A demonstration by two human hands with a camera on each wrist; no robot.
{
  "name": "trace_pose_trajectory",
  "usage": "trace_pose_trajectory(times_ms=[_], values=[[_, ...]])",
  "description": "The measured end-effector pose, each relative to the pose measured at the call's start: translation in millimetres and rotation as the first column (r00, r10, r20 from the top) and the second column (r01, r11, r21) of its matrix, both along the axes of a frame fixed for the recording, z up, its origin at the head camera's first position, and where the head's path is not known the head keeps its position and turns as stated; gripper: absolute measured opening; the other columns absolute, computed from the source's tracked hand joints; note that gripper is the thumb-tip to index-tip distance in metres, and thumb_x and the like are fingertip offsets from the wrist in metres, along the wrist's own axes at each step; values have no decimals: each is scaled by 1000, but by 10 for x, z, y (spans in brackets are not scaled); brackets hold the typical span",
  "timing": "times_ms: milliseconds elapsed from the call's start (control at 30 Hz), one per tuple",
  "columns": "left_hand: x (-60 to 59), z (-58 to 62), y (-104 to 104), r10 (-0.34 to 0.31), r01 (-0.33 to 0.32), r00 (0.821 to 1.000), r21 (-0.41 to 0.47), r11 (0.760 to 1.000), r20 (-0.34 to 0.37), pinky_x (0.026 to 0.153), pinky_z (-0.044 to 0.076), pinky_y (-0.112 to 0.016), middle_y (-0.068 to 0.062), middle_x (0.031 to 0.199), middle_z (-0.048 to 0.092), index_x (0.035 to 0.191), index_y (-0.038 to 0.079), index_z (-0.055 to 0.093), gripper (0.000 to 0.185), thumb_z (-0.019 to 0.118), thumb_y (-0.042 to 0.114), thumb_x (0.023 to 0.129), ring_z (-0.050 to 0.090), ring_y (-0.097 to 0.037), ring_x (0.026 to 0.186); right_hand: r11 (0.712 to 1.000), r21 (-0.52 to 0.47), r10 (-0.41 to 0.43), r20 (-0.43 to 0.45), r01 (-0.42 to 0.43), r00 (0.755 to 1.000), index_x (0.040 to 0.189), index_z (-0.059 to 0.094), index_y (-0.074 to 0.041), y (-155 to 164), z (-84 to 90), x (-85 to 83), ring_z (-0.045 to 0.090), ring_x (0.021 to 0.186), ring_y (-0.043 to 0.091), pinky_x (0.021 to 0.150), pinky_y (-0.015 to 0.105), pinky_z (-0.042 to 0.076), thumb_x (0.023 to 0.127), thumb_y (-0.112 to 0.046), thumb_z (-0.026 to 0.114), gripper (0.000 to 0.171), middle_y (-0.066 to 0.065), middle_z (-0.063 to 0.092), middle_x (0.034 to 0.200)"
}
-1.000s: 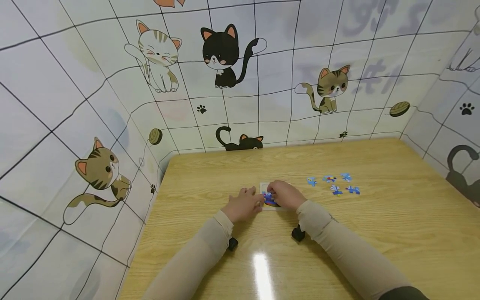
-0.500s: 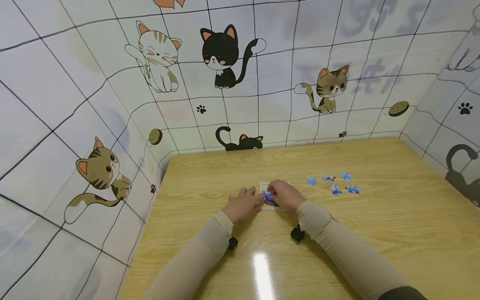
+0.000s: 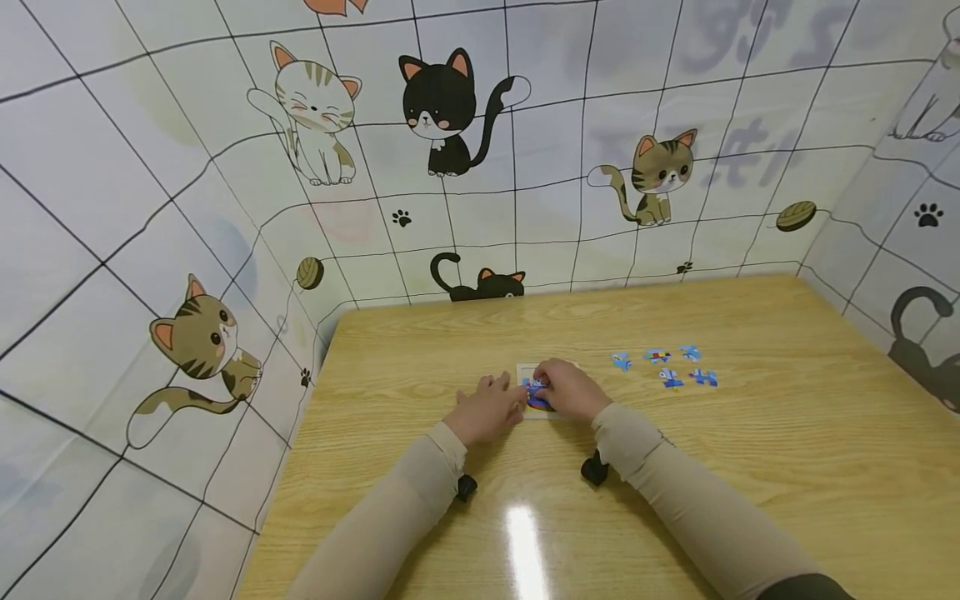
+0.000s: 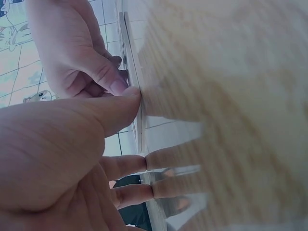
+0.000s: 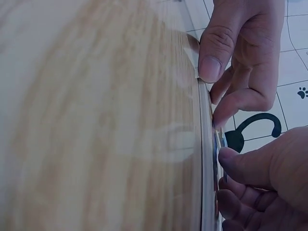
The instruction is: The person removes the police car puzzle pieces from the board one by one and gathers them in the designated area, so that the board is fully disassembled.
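A small puzzle board (image 3: pixel 550 415) with a pale rim lies flat on the wooden table, a blue picture partly filling it. My left hand (image 3: pixel 486 412) is at its left side with fingers spread; in the left wrist view the thumb (image 4: pixel 122 113) presses the board's edge and other fingertips touch the tabletop. Over the board, my right hand (image 3: pixel 572 392) pinches a thin blue puzzle piece (image 5: pixel 225 176) between thumb and fingers, low at the board's surface. Most of that piece is hidden by the fingers.
Several loose puzzle pieces (image 3: pixel 671 379) lie to the right of the board, in two rough rows. A black wrist camera (image 3: pixel 595 469) hangs under each sleeve. Behind the table (image 3: pixel 420 350) stands a wall covering (image 3: pixel 555 208) printed with cats.
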State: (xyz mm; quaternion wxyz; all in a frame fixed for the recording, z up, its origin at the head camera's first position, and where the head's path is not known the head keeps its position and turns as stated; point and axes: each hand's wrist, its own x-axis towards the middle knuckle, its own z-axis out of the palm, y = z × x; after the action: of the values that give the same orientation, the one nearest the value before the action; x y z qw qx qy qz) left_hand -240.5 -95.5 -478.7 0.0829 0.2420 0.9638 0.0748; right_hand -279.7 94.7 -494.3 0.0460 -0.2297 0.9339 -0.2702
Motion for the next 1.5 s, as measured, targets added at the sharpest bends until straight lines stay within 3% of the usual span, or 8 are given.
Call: trace_pose_trajectory(times_ms=[233, 533, 1067, 1500], values=[[11, 10, 10, 20, -20, 1000, 1, 1000, 23, 80, 40, -73, -2, 120, 48, 110, 32, 55, 13, 53, 38, 99, 44, -28, 113, 1000, -14, 2, 3, -2, 1000, 115, 63, -2, 63, 42, -3, 61, 96, 22, 84, 41, 51, 93, -10, 64, 23, 9, 64, 104], [32, 45, 13, 26, -26, 999, -4, 1000, 41, 86, 37, -74, -5, 139, 44, 114, 32, 54, 16, 52, 38, 100, 41, -33, 126, 1000, -2, -4, 2, 4, 1000, 116, 63, -3, 259, 144, 28, 60, 93, 21, 84, 42, 51, 93, -11, 65, 25, 8, 63, 105], [25, 0, -7, 21, -21, 1000, -3, 1000, 20, 83, 39, -72, -2, 129, 47, 116, 33, 56, 18, 52, 37, 100, 41, -33, 127, 999, -6, -45, 26, 45, 999, 119, 61, -2, 847, 123, 37, 59, 97, 26, 81, 43, 49, 95, -7, 60, 25, 11, 62, 106], [22, -16, -2, 13, -13, 1000, 9, 1000, 19, 85, 37, -75, -5, 138, 45, 117, 33, 56, 18, 51, 37, 100, 37, -35, 132, 996, 45, -78, 17, 77, 997, 117, 62, -2, 1267, 70, 62, 60, 98, 30, 81, 47, 49, 93, -4, 62, 24, 13, 62, 106]])
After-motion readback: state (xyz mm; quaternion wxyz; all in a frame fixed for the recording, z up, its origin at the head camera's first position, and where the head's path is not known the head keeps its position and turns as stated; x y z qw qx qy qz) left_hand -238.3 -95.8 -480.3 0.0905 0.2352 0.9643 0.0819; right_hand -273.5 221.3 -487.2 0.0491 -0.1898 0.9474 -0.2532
